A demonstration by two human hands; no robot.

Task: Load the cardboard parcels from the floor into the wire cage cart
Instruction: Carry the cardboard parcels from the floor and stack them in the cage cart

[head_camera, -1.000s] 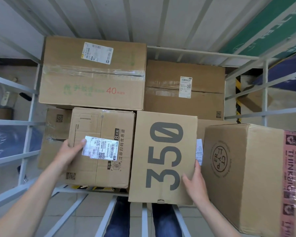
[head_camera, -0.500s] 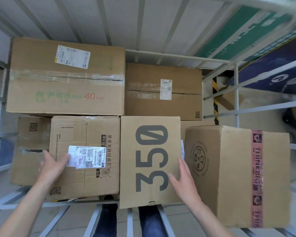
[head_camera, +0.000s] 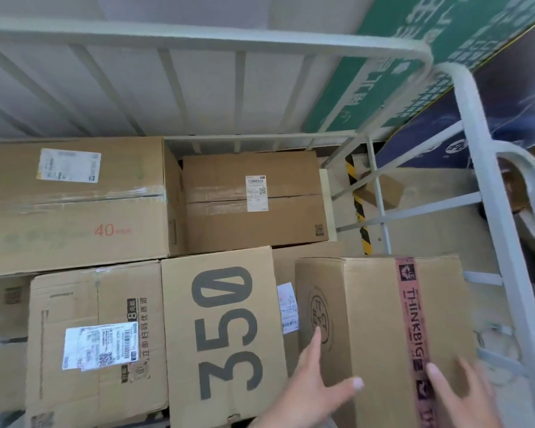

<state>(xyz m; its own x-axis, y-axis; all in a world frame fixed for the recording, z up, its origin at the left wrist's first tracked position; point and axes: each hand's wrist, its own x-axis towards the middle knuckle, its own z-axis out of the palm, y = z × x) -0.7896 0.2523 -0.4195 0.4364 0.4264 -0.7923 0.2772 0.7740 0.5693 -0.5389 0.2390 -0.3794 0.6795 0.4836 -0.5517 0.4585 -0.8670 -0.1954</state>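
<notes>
Both hands are on the parcel with the pink THINKBIG tape [head_camera: 374,319]. It stands inside the wire cage cart [head_camera: 198,35], by the bars just beyond the right hand. The left hand [head_camera: 315,387] lies flat on its left face with straight fingers, thumb spread round the near corner. The right hand [head_camera: 459,393], blurred, rests spread-fingered on top by the tape. Neither hand curls round anything. Just left of the left hand stands the "350" parcel [head_camera: 223,329], then a labelled parcel [head_camera: 96,344]. Beyond the fingertips lie the big "40" parcel [head_camera: 71,211] and a lower parcel [head_camera: 254,205]. The cart's base layer looks nearly full. I judge this parcel is being settled into place, and the floor stock isn't in view.
</notes>
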